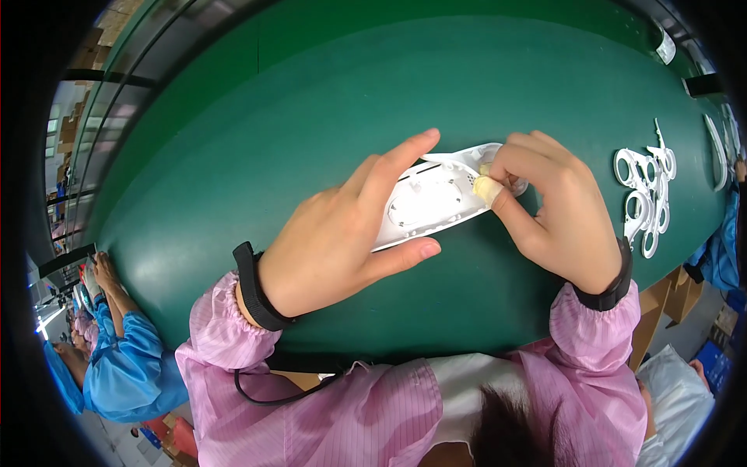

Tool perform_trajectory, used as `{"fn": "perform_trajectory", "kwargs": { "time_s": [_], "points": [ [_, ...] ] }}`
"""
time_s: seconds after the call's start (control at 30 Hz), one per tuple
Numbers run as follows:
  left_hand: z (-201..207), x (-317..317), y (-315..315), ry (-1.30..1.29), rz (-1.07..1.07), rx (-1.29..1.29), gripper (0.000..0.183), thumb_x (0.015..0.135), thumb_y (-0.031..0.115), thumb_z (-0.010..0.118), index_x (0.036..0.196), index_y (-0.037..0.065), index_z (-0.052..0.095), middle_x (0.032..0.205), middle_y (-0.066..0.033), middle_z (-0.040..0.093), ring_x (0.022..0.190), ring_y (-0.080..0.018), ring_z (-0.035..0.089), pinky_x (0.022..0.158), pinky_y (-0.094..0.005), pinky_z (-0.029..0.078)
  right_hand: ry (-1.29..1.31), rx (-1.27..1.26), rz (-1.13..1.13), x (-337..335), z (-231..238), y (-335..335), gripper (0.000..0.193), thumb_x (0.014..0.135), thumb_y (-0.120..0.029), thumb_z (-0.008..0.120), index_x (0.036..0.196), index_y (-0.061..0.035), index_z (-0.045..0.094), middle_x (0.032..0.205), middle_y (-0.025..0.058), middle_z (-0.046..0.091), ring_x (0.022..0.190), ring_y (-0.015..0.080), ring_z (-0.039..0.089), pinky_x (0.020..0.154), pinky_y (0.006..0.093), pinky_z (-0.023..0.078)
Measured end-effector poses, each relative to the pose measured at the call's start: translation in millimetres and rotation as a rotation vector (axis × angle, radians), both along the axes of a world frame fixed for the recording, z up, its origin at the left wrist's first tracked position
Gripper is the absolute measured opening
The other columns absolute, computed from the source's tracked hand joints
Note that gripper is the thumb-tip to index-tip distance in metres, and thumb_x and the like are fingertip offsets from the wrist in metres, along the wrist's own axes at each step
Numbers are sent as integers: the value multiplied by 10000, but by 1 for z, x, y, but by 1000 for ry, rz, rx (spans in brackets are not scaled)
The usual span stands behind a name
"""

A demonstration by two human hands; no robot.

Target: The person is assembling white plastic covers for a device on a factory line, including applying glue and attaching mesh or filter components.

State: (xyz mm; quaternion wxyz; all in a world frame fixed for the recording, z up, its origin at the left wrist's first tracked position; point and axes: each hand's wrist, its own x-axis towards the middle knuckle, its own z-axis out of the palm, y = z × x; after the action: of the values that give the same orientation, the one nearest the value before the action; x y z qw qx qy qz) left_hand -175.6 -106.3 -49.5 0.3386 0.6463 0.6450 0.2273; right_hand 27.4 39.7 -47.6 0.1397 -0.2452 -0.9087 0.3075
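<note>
A long white plastic shell [426, 204] with an oval outline moulded inside it is held above the green table. My left hand [346, 214] grips its left end, with the thumb along the near edge and the fingers along the far edge. At the shell's right end, my right hand [545, 194] pinches with thumb and index finger on a thin white curved strip [459, 161] along the far rim. Pale yellow coverings wrap the tips of that thumb and finger. What lies under the right fingertips is partly hidden.
Several white ring-shaped plastic parts [646, 187] lie in a cluster on the green table [311, 109] to the right. Further right is a curved white piece [714, 152]. A person in blue [128, 366] works at the far left. A black cord [284, 401] hangs near my left sleeve.
</note>
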Motion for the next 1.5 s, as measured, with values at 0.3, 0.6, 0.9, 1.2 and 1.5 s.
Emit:
{"fn": "perform_trajectory", "kwargs": {
  "time_s": [0.3, 0.6, 0.9, 1.2, 1.5],
  "points": [
    [6, -2, 8, 94, -53, -142, 656, 869, 242, 746, 1444, 116, 456, 1373, -119, 585, 1103, -364, 644, 887, -410, 557, -65, -30, 68, -3, 4, 4, 182, 814, -100, 750, 842, 11, 608, 803, 117, 618, 755, 293, 578, 665, 384, 462],
    [7, 3, 8, 131, -61, -91, 595, 836, 242, 776, 1380, 139, 557, 1222, -123, 674, 979, -334, 685, 799, -402, 575, -66, 17, 170, 0, 9, 2, 431, 629, -215, 898, 884, 2, 626, 885, 109, 653, 816, 320, 606, 685, 413, 490],
    [7, 2, 10, 123, -46, -46, 597, 799, 217, 800, 1363, 158, 610, 1149, -131, 705, 929, -326, 694, 776, -393, 573, -106, 161, 127, 1, 5, -3, 355, 578, -38, 841, 876, -14, 651, 917, 111, 665, 823, 318, 620, 693, 412, 504],
    [6, -2, 9, 86, -22, -38, 625, 771, 170, 811, 1366, 159, 618, 1152, -137, 709, 916, -306, 699, 790, -381, 573, 10, 226, 87, 9, -1, 7, 324, 531, -32, 836, 812, -43, 676, 811, 59, 624, 732, 270, 578, 643, 366, 446],
    [11, 0, 11, 128, -41, -97, 630, 765, 174, 817, 1361, 143, 614, 1170, -147, 703, 940, -306, 700, 807, -379, 568, -8, 282, 158, 3, 0, 5, 208, 584, -80, 796, 705, -68, 627, 747, 37, 600, 714, 245, 570, 637, 371, 441]
  ]
}}
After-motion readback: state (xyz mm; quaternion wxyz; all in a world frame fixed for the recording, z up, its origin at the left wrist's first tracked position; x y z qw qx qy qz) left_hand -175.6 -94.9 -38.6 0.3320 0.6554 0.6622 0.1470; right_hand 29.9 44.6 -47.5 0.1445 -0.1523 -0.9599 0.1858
